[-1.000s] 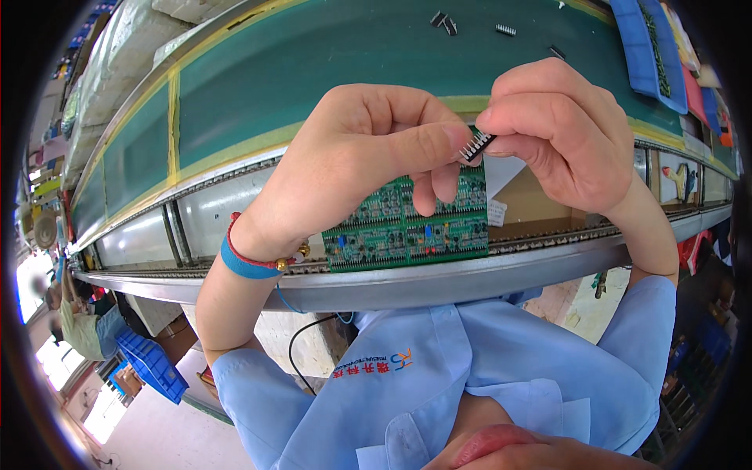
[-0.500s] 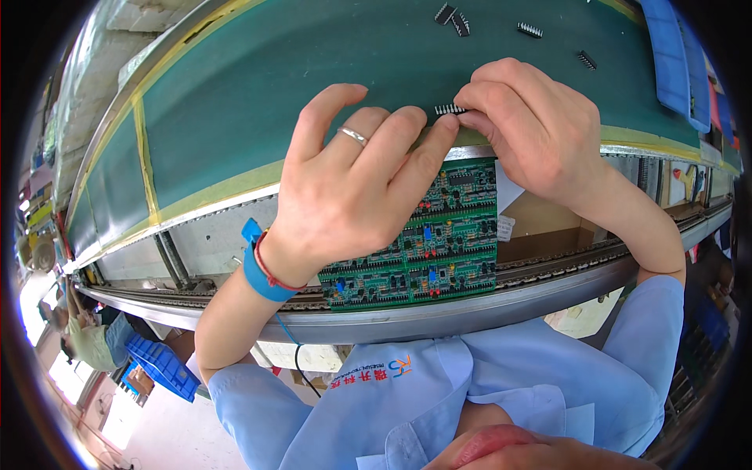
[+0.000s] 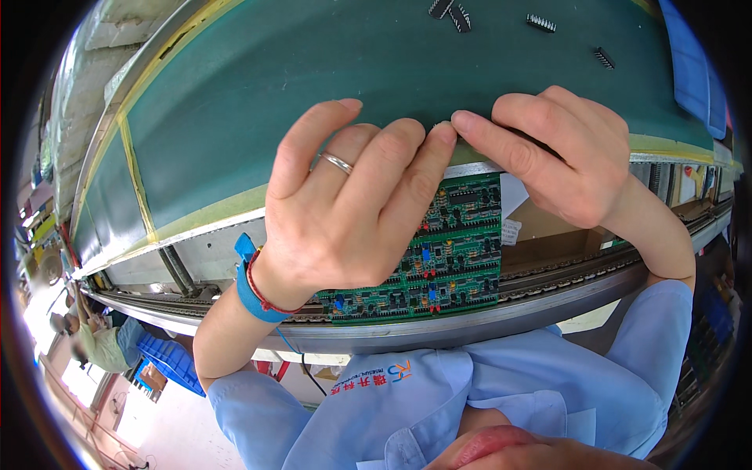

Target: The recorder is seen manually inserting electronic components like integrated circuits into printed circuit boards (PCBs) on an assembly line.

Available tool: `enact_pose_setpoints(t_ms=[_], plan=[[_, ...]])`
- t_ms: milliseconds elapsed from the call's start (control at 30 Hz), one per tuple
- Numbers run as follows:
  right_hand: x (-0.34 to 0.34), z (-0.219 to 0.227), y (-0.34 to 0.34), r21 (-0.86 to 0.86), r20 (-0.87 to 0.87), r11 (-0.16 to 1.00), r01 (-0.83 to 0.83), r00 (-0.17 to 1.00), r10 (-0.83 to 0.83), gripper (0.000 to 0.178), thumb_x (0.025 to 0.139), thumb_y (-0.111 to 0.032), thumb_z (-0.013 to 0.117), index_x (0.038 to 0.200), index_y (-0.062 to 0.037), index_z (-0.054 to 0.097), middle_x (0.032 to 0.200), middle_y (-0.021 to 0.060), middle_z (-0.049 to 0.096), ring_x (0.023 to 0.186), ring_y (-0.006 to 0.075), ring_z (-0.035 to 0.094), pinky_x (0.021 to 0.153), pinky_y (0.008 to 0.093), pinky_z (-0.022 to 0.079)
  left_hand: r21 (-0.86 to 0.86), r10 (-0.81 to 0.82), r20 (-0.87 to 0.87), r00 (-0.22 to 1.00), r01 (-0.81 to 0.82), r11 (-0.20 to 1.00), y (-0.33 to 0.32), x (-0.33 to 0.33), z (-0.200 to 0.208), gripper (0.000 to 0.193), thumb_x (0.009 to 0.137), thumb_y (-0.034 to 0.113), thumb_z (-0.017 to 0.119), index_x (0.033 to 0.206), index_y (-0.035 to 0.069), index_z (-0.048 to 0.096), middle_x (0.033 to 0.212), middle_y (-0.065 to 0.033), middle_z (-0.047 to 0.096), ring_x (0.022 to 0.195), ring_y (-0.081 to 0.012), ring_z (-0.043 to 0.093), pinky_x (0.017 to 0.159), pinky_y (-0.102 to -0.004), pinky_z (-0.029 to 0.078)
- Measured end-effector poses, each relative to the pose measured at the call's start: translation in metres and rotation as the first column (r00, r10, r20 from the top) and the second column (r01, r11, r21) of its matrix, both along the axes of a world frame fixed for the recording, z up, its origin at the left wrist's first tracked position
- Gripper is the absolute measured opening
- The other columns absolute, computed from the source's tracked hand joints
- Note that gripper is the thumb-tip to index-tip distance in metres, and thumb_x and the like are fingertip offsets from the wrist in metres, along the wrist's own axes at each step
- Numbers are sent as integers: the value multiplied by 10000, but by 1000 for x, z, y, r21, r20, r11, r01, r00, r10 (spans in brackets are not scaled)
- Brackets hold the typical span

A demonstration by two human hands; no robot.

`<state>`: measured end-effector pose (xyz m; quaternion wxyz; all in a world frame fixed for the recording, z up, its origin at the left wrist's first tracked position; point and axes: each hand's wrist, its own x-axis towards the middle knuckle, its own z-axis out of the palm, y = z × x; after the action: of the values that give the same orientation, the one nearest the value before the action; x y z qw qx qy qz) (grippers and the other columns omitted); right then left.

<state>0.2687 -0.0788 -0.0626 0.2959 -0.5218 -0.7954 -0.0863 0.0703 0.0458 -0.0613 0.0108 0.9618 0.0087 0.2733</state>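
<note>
At the near edge of the green work surface, my left hand is closed, its index fingertip pressing at a small black chip. Only a sliver of that chip shows between the fingers. My right hand meets it there: its index fingertip touches close to the left one, the other fingers are curled, and its thumb is hidden. What the right fingers hold is hidden too. Below the hands lies a green circuit board panel with blue and red parts, partly covered by my left hand. A blue wrist strap circles my left wrist.
Several loose black chips lie at the far side of the green mat. Blue bins stand at the far right. A metal rail with a chain runs along my front. Another person is at the far left.
My right hand has moved slightly right and nearer, its index finger straighter. The chip, whose row of pins showed between my hands, is now mostly hidden. The view has shifted a little.
</note>
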Motion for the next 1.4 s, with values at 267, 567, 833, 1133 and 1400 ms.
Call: enact_pose_setpoints(t_ms=[267,567,833,1133,1400], plan=[[2,-3,1,43,99,998,-48,994,44,551,503,-114,634,1028,26,725,851,75,613,562,157,514,432,251,399,-130,21,22,1000,-18,991,1,2,-1,301,709,145,729,1004,95,757,836,-3,647,644,-110,563,921,-343,406],[-3,8,9,-9,83,1000,-19,996,20,564,496,-99,637,1039,28,721,858,86,624,590,173,545,465,254,436,-118,17,-12,1000,-18,993,6,2,3,288,721,110,727,1006,89,756,845,0,656,681,-106,591,934,-334,399],[-2,-3,15,2,-84,1000,-20,996,21,317,674,-37,677,984,22,705,861,100,618,602,173,551,493,256,443,-145,7,-20,1000,-10,989,7,3,2,259,732,62,726,990,77,743,829,-7,667,692,-122,603,925,-337,403],[-3,23,21,-431,-404,902,-14,897,-179,141,853,-106,678,944,0,663,826,94,587,621,192,554,538,290,450,-477,63,-133,989,-119,871,9,14,18,209,704,22,771,902,42,707,777,-27,651,672,-132,562,820,-292,426],[-1,42,14,-599,-587,784,-161,755,-294,133,907,-128,656,942,0,646,819,75,569,619,167,528,542,278,423,-928,98,-244,965,-261,267,0,6,34,189,816,68,758,979,-12,706,845,-8,684,727,-79,575,688,-212,477]])
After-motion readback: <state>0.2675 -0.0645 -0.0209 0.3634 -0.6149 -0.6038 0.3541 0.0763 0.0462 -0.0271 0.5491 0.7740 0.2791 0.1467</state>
